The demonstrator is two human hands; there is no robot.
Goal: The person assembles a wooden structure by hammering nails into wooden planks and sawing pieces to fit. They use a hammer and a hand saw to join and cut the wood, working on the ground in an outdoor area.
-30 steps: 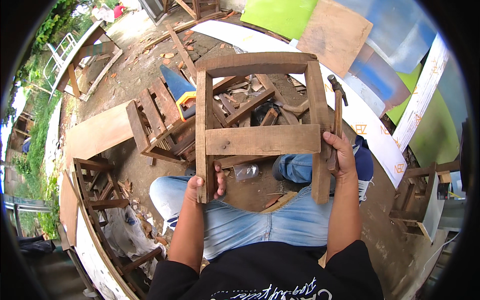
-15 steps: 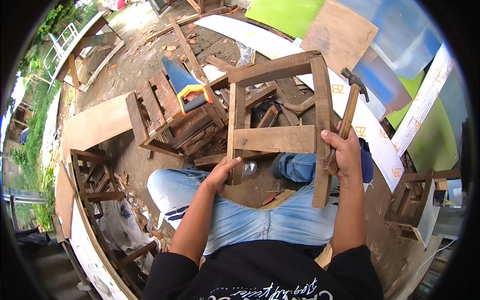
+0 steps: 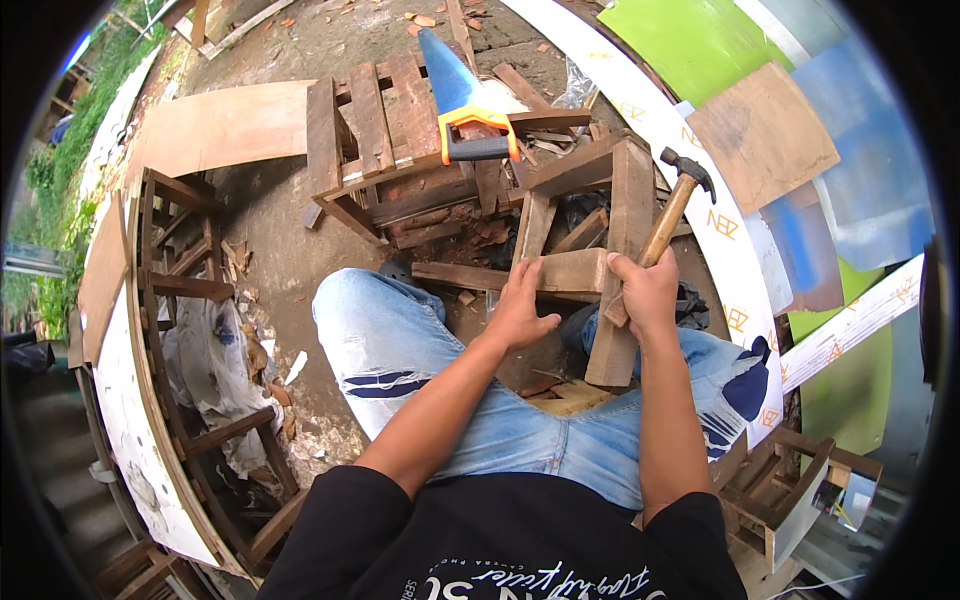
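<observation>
A small wooden frame, built of brown bars with a crosspiece, tilts in front of my knees. My right hand is closed around the wooden handle of a claw hammer, head up, and also presses against the frame's right-hand bar. My left hand lies at the frame's left bar, fingers stretched out and thumb apart; it covers the lower end of that bar. Beyond the frame, a handsaw with an orange and black handle rests on a slatted wooden piece.
Wood scraps lie on the ground ahead. A plywood sheet is at the far left, with a wooden framework nearer. A long white board and coloured panels line the right. Another small wooden frame stands at lower right.
The wooden frame has been lowered and tilted away, with the hammer still in my right hand. My left hand has moved up the left bar and its fingers have straightened. The view has shifted.
</observation>
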